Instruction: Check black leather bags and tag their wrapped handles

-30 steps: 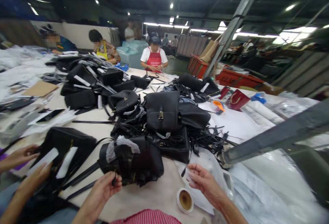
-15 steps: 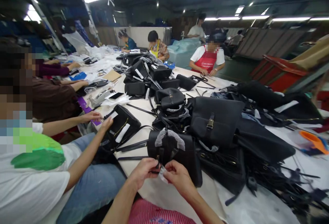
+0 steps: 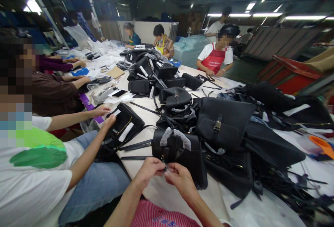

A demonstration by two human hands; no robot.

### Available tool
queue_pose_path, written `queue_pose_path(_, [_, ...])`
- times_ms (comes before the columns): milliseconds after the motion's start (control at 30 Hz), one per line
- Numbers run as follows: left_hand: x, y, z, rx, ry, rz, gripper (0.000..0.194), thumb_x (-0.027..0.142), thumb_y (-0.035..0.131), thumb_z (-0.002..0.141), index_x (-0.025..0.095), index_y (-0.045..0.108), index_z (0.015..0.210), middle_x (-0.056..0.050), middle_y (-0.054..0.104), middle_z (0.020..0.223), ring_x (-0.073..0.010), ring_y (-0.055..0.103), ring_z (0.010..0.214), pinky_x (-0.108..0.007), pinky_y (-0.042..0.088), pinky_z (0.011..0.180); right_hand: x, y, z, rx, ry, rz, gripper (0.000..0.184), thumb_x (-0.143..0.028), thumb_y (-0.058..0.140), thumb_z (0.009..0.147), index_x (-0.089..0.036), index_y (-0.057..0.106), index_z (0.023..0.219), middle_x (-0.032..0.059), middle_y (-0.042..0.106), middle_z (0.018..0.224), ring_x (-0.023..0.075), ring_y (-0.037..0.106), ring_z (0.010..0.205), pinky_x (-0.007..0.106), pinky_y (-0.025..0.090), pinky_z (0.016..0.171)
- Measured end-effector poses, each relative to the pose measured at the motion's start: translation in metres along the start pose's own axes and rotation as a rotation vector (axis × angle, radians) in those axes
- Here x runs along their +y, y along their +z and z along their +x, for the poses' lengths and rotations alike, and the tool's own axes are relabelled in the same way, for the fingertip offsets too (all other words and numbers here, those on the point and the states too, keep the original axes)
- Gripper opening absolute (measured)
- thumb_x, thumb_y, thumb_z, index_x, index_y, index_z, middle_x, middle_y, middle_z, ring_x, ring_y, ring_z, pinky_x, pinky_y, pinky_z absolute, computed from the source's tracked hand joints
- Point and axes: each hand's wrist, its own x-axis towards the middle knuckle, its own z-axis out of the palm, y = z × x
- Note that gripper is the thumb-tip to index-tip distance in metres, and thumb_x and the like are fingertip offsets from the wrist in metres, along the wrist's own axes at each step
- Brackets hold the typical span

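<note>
A black handbag sits on the table in front of me, its handle wrapped in clear plastic. At its near left side my left hand pinches a small black strap end, just below a bit of gold hardware. Against those fingertips, my right hand is closed on a small piece of clear plastic film. The film touches the strap end; how far it wraps round is hidden by the fingers.
A larger black backpack and a tangle of straps lie to the right. Behind rises a pile of black bags. On my left a co-worker's hand works at another black bag. A phone lies farther back.
My view has swung left. My right hand came from the right, beside a white cup, to meet my left hand. The plastic film now sits closer around the strap end.
</note>
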Motion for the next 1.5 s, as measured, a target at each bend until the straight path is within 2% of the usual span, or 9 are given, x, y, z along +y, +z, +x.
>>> queue_pose_path(100, [0.0, 0.0, 0.0, -0.003, 0.02, -0.031, 0.029, 0.035, 0.08, 0.052, 0.015, 0.058, 0.051, 0.001, 0.058, 0.054, -0.0143, 0.056, 0.057, -0.032, 0.045, 0.067, -0.001, 0.001, -0.004, 0.0, -0.003, 0.025, 0.035, -0.03, 0.072, 0.056, -0.019, 0.062, 0.088, 0.0001, 0.065, 0.071, 0.0177, 0.064, 0.064, 0.027, 0.053, 0.06])
queue_pose_path(200, [0.001, -0.002, -0.003, -0.024, 0.015, -0.045, 0.031, 0.036, 0.081, 0.051, 0.015, 0.058, 0.051, 0.001, 0.057, 0.055, -0.0142, 0.055, 0.057, -0.032, 0.045, 0.067, -0.002, 0.002, -0.008, 0.003, 0.026, 0.021, 0.029, -0.045, 0.066, 0.064, -0.02, 0.06, 0.078, 0.0, 0.063, 0.066, 0.0193, 0.065, 0.063, 0.03, 0.056, 0.059])
queue_pose_path(267, [0.0, -0.003, -0.007, -0.034, 0.002, -0.045, 0.032, 0.036, 0.081, 0.051, 0.015, 0.058, 0.051, 0.002, 0.055, 0.053, -0.0132, 0.052, 0.056, -0.031, 0.044, 0.066, -0.001, 0.004, -0.01, -0.018, 0.051, -0.002, 0.032, -0.051, 0.061, 0.068, -0.02, 0.059, 0.073, -0.0001, 0.062, 0.062, 0.0203, 0.066, 0.061, 0.031, 0.056, 0.056])
queue_pose_path(400, [-0.001, -0.006, -0.015, -0.029, -0.018, -0.046, 0.031, 0.037, 0.08, 0.054, 0.015, 0.059, 0.055, -0.001, 0.06, 0.059, -0.014, 0.054, 0.059, -0.03, 0.042, 0.064, 0.004, 0.01, -0.01, -0.065, 0.09, -0.074, 0.032, -0.05, 0.064, 0.067, -0.02, 0.056, 0.063, -0.0014, 0.058, 0.059, 0.0201, 0.065, 0.049, 0.028, 0.053, 0.043])
queue_pose_path(567, [-0.005, -0.005, -0.016, 0.039, 0.027, -0.069, 0.034, 0.039, 0.081, 0.054, 0.016, 0.056, 0.054, 0.002, 0.056, 0.059, -0.0145, 0.053, 0.061, -0.031, 0.045, 0.066, 0.004, 0.014, -0.004, 0.025, 0.053, -0.089, 0.034, -0.055, 0.055, 0.074, -0.021, 0.057, 0.072, 0.0043, 0.064, 0.08, 0.0214, 0.068, 0.065, 0.028, 0.055, 0.049])
queue_pose_path(767, [-0.011, 0.002, -0.015, 0.094, 0.062, -0.078, 0.033, 0.039, 0.082, 0.053, 0.016, 0.059, 0.056, 0.001, 0.058, 0.058, -0.0146, 0.054, 0.059, -0.033, 0.045, 0.069, 0.003, 0.015, -0.004, 0.057, 0.066, -0.062, 0.038, -0.056, 0.046, 0.079, -0.021, 0.061, 0.082, 0.0077, 0.069, 0.086, 0.0232, 0.069, 0.076, 0.029, 0.056, 0.057])
queue_pose_path(1033, [-0.013, -0.003, -0.017, 0.103, 0.058, -0.051, 0.033, 0.042, 0.082, 0.053, 0.014, 0.067, 0.063, -0.001, 0.062, 0.064, -0.0152, 0.055, 0.065, -0.029, 0.041, 0.068, 0.005, 0.008, 0.0, 0.093, 0.048, -0.078, 0.032, -0.051, 0.064, 0.069, -0.022, 0.061, 0.058, 0.003, 0.066, 0.059, 0.0226, 0.065, 0.066, 0.026, 0.052, 0.055])
queue_pose_path(1233, [-0.015, -0.001, -0.013, 0.126, 0.101, -0.028, 0.032, 0.041, 0.081, 0.054, 0.014, 0.064, 0.057, -0.001, 0.062, 0.058, -0.0145, 0.055, 0.06, -0.029, 0.041, 0.066, 0.002, 0.015, 0.0, 0.061, 0.05, 0.061, 0.046, -0.063, 0.061, 0.069, -0.018, 0.069, 0.075, 0.0049, 0.07, 0.072, 0.0244, 0.066, 0.076, 0.032, 0.057, 0.063])
queue_pose_path(1500, [-0.02, 0.008, -0.006, 0.246, 0.182, 0.004, 0.025, 0.035, 0.076, 0.057, 0.016, 0.059, 0.054, 0.001, 0.056, 0.054, -0.0144, 0.051, 0.057, -0.03, 0.04, 0.062, -0.002, 0.018, -0.003, 0.131, 0.077, 0.181, 0.052, -0.064, 0.068, 0.063, -0.018, 0.074, 0.087, 0.0067, 0.073, 0.083, 0.0274, 0.066, 0.087, 0.032, 0.055, 0.066])
